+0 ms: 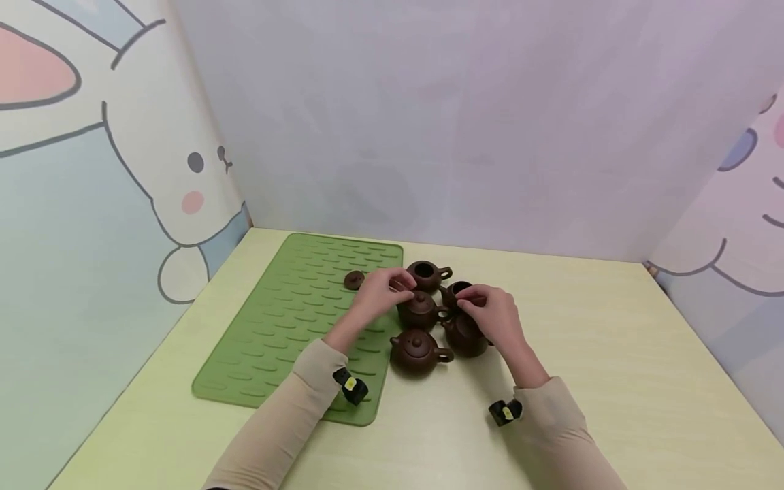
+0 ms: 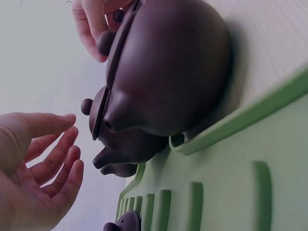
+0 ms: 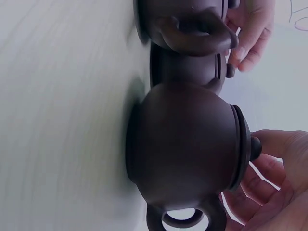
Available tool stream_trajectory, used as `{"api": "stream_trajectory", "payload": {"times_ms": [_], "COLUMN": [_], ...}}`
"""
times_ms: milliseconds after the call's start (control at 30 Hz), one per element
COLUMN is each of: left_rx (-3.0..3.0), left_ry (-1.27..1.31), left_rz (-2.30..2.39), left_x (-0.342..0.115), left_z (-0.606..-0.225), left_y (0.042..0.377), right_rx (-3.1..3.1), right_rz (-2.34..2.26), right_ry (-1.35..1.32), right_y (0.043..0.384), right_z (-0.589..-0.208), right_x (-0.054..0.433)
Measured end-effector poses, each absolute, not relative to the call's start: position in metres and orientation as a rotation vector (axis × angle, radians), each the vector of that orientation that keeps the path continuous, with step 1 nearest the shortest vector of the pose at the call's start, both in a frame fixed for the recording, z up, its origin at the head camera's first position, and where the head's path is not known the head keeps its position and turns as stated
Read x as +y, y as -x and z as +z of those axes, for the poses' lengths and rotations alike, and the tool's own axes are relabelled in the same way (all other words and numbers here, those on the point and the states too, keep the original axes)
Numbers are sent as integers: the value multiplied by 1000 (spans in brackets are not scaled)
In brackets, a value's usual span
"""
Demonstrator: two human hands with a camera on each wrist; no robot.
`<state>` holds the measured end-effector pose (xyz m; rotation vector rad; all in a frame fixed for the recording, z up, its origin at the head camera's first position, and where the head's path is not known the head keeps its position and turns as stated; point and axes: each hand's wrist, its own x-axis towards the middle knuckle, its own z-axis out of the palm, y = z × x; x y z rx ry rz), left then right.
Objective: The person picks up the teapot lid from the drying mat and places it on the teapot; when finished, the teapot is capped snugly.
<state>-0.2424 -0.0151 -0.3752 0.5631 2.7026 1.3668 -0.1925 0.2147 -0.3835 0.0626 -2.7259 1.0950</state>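
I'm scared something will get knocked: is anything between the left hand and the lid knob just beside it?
Nothing visible is: the left hand is close beside the lid knob in the left wrist view.

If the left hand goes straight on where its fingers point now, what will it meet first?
Probably the small round lid knob of the dark-brown, clay-looking teapot nearest the left hand; depth is unclear.

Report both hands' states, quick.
Left hand: open, holding nothing.
Right hand: close by a lidded teapot; whether it is open or gripping something cannot be told.
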Motion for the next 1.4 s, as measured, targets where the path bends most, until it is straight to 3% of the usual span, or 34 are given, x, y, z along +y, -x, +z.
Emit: {"api": "stream_trajectory", "payload": {"times_ms": [1400], "left_rx": [2733], "left_ry": [-421], "left_rz": [1487], "left_x": [-70], "left_z": [-397], "left_y": [259], "right_rx": [-2709], "right_rz": [1091], "right_ry": [112], "right_y": [191], "right_z": [-386], "right_x": [261]}}
